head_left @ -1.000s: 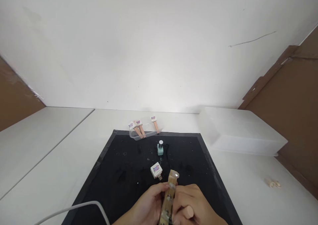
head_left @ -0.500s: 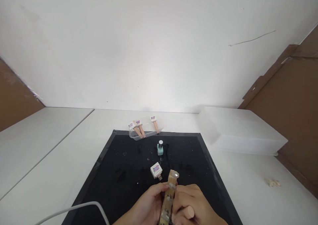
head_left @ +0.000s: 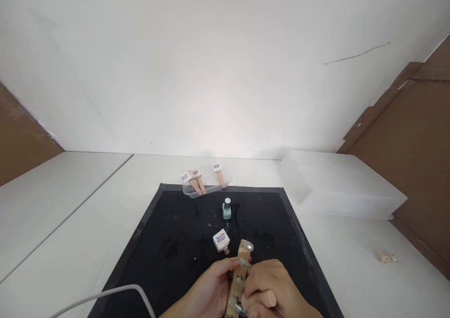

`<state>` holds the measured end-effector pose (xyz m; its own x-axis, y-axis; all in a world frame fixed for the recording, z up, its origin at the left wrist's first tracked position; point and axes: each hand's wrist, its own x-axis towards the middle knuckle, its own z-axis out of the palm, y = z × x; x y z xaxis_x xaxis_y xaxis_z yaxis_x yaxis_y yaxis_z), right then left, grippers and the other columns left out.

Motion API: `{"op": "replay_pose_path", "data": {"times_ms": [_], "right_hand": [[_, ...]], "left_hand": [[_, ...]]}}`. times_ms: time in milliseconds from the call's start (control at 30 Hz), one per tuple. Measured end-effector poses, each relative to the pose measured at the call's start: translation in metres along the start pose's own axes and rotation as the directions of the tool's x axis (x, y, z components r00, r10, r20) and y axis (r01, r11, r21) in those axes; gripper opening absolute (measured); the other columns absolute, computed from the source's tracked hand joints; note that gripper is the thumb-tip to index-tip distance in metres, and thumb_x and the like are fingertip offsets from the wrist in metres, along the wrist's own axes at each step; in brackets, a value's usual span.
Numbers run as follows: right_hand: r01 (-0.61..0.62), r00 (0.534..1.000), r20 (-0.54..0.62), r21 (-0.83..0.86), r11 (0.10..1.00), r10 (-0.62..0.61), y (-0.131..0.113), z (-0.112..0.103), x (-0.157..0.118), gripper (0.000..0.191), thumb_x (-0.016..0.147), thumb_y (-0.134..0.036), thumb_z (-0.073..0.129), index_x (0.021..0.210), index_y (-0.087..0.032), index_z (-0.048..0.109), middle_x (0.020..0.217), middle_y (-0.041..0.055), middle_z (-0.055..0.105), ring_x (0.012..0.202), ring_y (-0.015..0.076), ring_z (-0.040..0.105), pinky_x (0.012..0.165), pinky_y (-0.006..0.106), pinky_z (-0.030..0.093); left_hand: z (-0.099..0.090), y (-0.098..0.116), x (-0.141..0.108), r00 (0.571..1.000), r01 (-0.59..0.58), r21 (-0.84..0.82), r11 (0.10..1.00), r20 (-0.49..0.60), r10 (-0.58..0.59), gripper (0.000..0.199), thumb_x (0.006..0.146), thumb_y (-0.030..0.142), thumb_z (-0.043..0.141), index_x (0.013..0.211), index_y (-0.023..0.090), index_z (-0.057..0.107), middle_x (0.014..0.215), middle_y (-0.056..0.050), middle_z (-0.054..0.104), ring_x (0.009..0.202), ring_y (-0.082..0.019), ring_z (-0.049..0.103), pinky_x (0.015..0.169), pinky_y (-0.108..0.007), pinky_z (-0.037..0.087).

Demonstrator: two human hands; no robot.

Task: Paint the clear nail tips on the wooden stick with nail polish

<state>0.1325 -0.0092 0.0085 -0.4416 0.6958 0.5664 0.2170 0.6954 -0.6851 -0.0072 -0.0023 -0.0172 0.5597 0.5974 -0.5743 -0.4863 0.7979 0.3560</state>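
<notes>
My left hand (head_left: 215,287) grips a narrow wooden strip (head_left: 240,273) that slants toward me. Several clear false nail tips (head_left: 248,247) sit along its top. In my right hand (head_left: 272,278) is a nail polish brush by its peach cap (head_left: 269,299); the brush end is close to the nail tip (head_left: 235,304) at the strip's near end, though whether it touches is unclear. Just past the strip, a square nail polish bottle (head_left: 221,240) with a flower label lies on its side, its neck uncapped. Beyond it stands a capped mint-green polish bottle (head_left: 227,211).
A clear plastic tray (head_left: 192,195) at the back holds several flower-labelled polish bottles (head_left: 196,173) with peach caps. Everything central rests on a black mat (head_left: 158,243). A white box (head_left: 344,182) stands right, small pale pieces (head_left: 386,257) nearer. A white cable (head_left: 116,289) curves at front left.
My right hand has shifted slightly, turning the brush, with more of its dark end showing over the near nail tip. My left hand and the strip stay almost still.
</notes>
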Motion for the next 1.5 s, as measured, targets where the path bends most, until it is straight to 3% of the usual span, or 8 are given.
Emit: {"op": "replay_pose_path", "data": {"times_ms": [367, 500, 633, 833, 1033, 1267, 1400, 1500], "right_hand": [[-0.010, 0.999, 0.043, -0.036, 0.999, 0.012, 0.004, -0.001, -0.002, 0.043, 0.087, -0.042, 0.037, 0.054, -0.018, 0.047, 0.040, -0.0041, 0.044, 0.036, 0.0091, 0.043, 0.043, 0.019, 0.034], [-0.004, 1.000, 0.018, 0.007, 1.000, 0.004, 0.004, -0.002, -0.002, 0.040, 0.088, -0.043, 0.037, 0.061, -0.018, 0.053, 0.044, -0.0017, 0.051, 0.039, 0.0100, 0.048, 0.045, 0.019, 0.037], [-0.037, 0.996, 0.086, -0.018, 0.999, 0.038, 0.001, -0.003, 0.001, 0.040, 0.087, -0.044, 0.040, 0.062, -0.017, 0.054, 0.048, -0.0004, 0.055, 0.043, 0.0104, 0.052, 0.048, 0.019, 0.040], [-0.042, 0.995, 0.086, 0.003, 0.999, 0.042, 0.001, -0.003, 0.001, 0.046, 0.088, -0.047, 0.035, 0.055, -0.018, 0.048, 0.041, -0.0035, 0.045, 0.037, 0.0095, 0.044, 0.042, 0.019, 0.034], [-0.073, 0.991, 0.108, -0.032, 0.997, 0.076, -0.001, -0.004, 0.000, 0.044, 0.090, -0.046, 0.034, 0.065, -0.017, 0.055, 0.052, 0.0004, 0.058, 0.047, 0.0108, 0.054, 0.053, 0.020, 0.042], [-0.069, 0.991, 0.112, -0.023, 0.997, 0.071, -0.001, -0.002, 0.000, 0.048, 0.089, -0.048, 0.032, 0.056, -0.017, 0.051, 0.043, -0.0022, 0.050, 0.039, 0.0095, 0.047, 0.045, 0.019, 0.036], [-0.057, 0.996, 0.072, 0.013, 0.998, 0.056, -0.001, -0.003, 0.002, 0.046, 0.090, -0.048, 0.032, 0.062, -0.018, 0.053, 0.048, -0.0005, 0.056, 0.043, 0.0102, 0.051, 0.048, 0.020, 0.039], [-0.077, 0.991, 0.113, 0.001, 0.997, 0.076, -0.001, -0.003, 0.002, 0.047, 0.089, -0.050, 0.031, 0.064, -0.018, 0.054, 0.050, 0.0000, 0.056, 0.044, 0.0108, 0.052, 0.048, 0.020, 0.040]], "left_hand": [[0.000, 0.002, 0.001, 0.999, 0.012, 0.026, 1.000, -0.030, -0.011, 0.028, 0.074, 0.021, 0.050, 0.098, 0.008, 0.059, 0.068, -0.004, 0.065, 0.067, -0.017, 0.060, 0.071, -0.028, 0.043], [0.004, 0.002, -0.001, 0.999, -0.006, 0.044, 0.999, -0.052, 0.008, 0.028, 0.075, 0.020, 0.048, 0.098, 0.007, 0.058, 0.069, -0.005, 0.066, 0.070, -0.018, 0.061, 0.072, -0.028, 0.043], [0.007, 0.003, -0.003, 0.999, 0.019, 0.033, 0.999, -0.050, -0.017, 0.027, 0.076, 0.019, 0.048, 0.098, 0.007, 0.058, 0.069, -0.005, 0.066, 0.068, -0.016, 0.061, 0.071, -0.027, 0.043], [0.006, 0.001, -0.001, 0.998, -0.002, 0.050, 0.999, -0.057, 0.004, 0.029, 0.076, 0.021, 0.048, 0.099, 0.008, 0.057, 0.071, -0.005, 0.066, 0.072, -0.018, 0.062, 0.073, -0.028, 0.042], [0.006, 0.001, -0.002, 0.998, -0.001, 0.063, 0.998, -0.057, 0.004, 0.026, 0.076, 0.021, 0.047, 0.096, 0.008, 0.059, 0.071, -0.005, 0.066, 0.068, -0.016, 0.061, 0.070, -0.027, 0.042], [0.006, 0.001, -0.002, 0.998, -0.003, 0.047, 0.999, -0.058, 0.006, 0.024, 0.075, 0.021, 0.049, 0.093, 0.009, 0.059, 0.067, -0.004, 0.066, 0.071, -0.017, 0.062, 0.072, -0.027, 0.043], [0.010, 0.003, -0.004, 0.998, -0.002, 0.078, 0.997, -0.067, 0.007, 0.024, 0.076, 0.021, 0.046, 0.092, 0.009, 0.059, 0.067, -0.004, 0.066, 0.073, -0.019, 0.062, 0.074, -0.029, 0.043], [0.010, 0.003, -0.005, 0.999, 0.000, 0.074, 0.997, -0.053, 0.004, 0.023, 0.076, 0.021, 0.046, 0.091, 0.010, 0.059, 0.068, -0.004, 0.066, 0.071, -0.018, 0.062, 0.075, -0.029, 0.043]]}}
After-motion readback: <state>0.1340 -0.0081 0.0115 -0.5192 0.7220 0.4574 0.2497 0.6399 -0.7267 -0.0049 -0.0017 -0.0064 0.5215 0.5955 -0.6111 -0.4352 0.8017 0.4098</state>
